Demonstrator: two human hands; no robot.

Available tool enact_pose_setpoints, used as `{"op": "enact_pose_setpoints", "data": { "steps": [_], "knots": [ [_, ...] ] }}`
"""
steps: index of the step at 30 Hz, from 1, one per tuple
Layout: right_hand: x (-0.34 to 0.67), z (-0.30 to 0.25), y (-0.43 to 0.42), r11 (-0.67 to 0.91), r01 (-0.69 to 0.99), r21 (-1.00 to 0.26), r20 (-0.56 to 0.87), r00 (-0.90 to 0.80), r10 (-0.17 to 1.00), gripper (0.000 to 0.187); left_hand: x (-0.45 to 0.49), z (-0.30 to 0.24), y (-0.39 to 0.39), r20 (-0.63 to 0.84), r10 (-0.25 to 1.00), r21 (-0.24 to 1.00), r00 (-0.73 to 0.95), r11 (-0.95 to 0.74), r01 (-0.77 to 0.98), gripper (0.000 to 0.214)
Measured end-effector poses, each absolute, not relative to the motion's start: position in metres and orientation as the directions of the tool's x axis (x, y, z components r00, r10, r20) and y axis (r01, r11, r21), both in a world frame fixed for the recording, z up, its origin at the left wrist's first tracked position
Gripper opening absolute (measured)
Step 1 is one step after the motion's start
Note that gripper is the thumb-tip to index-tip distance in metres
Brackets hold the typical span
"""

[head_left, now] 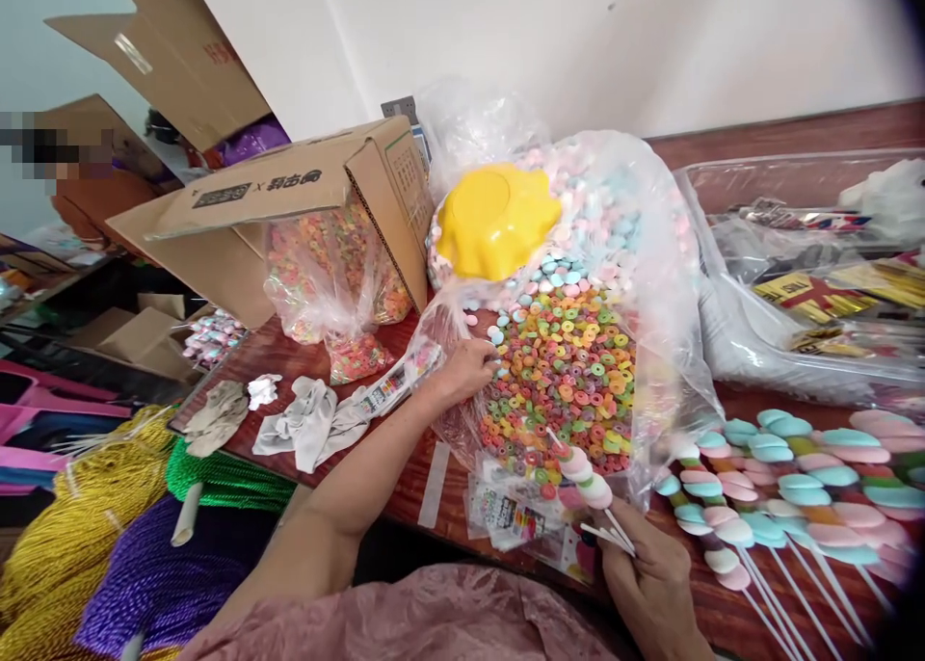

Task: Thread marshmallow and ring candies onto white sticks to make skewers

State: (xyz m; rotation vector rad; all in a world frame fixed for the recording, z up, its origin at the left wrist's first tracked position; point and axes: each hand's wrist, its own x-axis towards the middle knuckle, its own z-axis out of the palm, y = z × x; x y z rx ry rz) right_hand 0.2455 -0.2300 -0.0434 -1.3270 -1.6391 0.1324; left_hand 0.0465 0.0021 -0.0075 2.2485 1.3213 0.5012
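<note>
My left hand (468,370) is at the left edge of a heap of ring gummies (564,372), close to a few pale marshmallow discs (497,335). Its fingers are bent together, and whatever they hold is hidden. Low on the right, my right hand (650,569) grips a candy skewer (589,478), its white stick threaded with pink and white marshmallows and a green piece. Other bare white sticks (611,536) poke out of the same grip. Behind the gummies, pink, blue and white marshmallows (599,198) fill a clear plastic bag (669,353).
A yellow scalloped bowl (498,220) lies upside down on the marshmallows. Finished skewers (787,488) lie at right, below a clear tray (723,304) of packaging. At left are an open carton (405,189), bagged gummies (325,266), crumpled gloves (310,420) and coloured cords (166,565).
</note>
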Motion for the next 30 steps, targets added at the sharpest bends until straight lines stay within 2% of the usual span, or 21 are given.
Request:
{"op": "enact_pose_setpoints", "data": {
  "steps": [2,5,7,8,11,13,17,21,26,30],
  "knots": [
    [0.246,-0.043,-0.229,0.396,0.687,-0.609,0.604,0.079,0.793,0.019,0.044,-0.009,0.001,0.085,0.892,0.599,0.443,-0.401,0.693,0.018],
    [0.246,-0.046,-0.23,0.396,0.693,-0.603,0.602,0.069,0.795,0.018,0.037,-0.003,0.012,0.195,0.92,0.671,0.339,-0.378,0.638,0.016],
    [0.246,-0.05,-0.23,0.405,0.701,-0.587,0.617,0.063,0.785,0.018,0.033,0.003,0.027,0.264,0.912,0.655,0.315,-0.409,0.636,0.016],
    [0.246,-0.052,-0.23,0.409,0.706,-0.578,0.627,0.064,0.777,0.019,0.033,0.005,0.035,0.265,0.895,0.61,0.36,-0.444,0.656,0.018],
    [0.246,-0.053,-0.229,0.417,0.706,-0.572,0.64,0.066,0.766,0.021,0.035,0.007,0.054,0.158,0.813,0.473,0.56,-0.56,0.68,0.022],
    [0.246,-0.05,-0.228,0.415,0.687,-0.597,0.624,0.073,0.778,0.021,0.036,0.005,0.057,0.108,0.772,0.446,0.627,-0.601,0.663,0.022],
    [0.246,-0.046,-0.227,0.393,0.669,-0.631,0.595,0.093,0.798,0.022,0.033,0.002,0.049,0.083,0.728,0.441,0.68,-0.639,0.63,0.021],
    [0.244,-0.047,-0.227,0.407,0.687,-0.602,0.612,0.07,0.787,0.026,0.03,0.003,0.042,0.057,0.702,0.426,0.71,-0.66,0.618,0.016],
    [0.244,-0.054,-0.229,0.406,0.705,-0.581,0.618,0.057,0.784,0.031,0.041,0.001,0.041,0.036,0.707,0.389,0.707,-0.661,0.641,0.016],
    [0.246,-0.065,-0.228,0.379,0.719,-0.583,0.609,0.078,0.789,0.034,0.052,-0.004,0.036,0.053,0.747,0.41,0.663,-0.622,0.667,0.019]
  ]
}}
